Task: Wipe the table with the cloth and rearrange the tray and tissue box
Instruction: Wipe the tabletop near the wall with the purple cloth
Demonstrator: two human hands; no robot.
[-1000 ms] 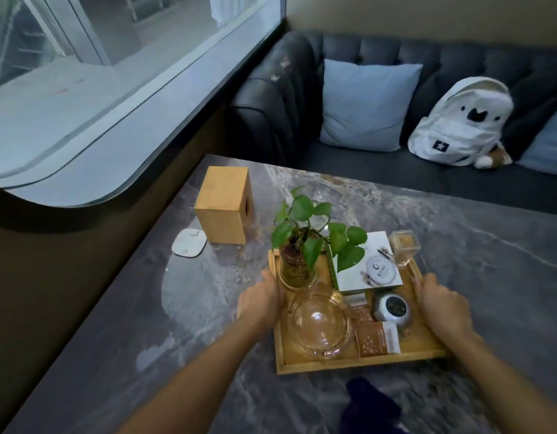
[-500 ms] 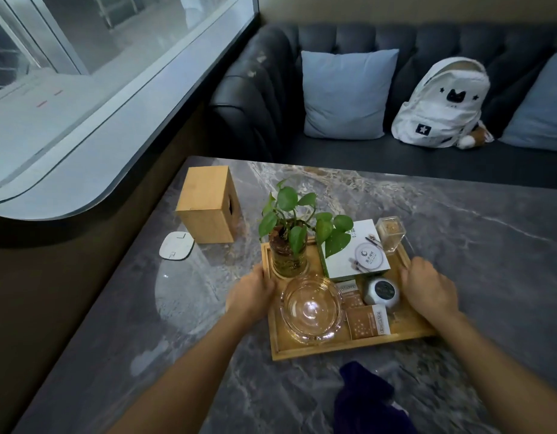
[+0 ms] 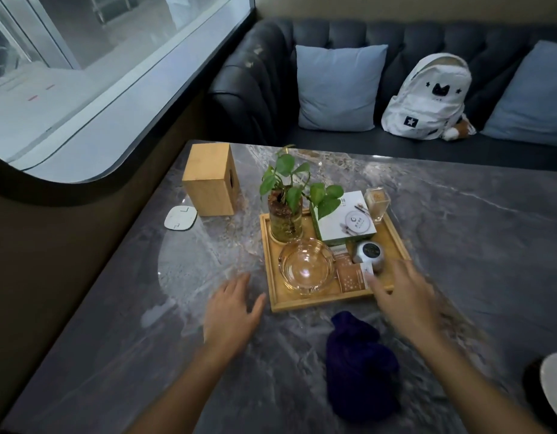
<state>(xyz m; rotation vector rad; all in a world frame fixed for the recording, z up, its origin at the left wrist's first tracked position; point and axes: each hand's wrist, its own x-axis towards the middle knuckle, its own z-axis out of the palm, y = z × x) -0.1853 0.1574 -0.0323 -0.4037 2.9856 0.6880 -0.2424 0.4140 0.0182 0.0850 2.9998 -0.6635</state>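
Now both our hands are spread and empty: left hand (image 3: 231, 311) beside the tray (image 3: 305, 303), right hand (image 3: 407, 297) over its near corner; the cloth (image 3: 360, 361) lies bunched on the table (image 3: 474, 245) (wiping seemingly still pending), tissue box (image 3: 210, 180) upright at the far-left corner

Marble table (image 3: 459, 220), tray (image 3: 333, 301), cloth (image 3: 361, 364), tissue box (image 3: 210, 180)
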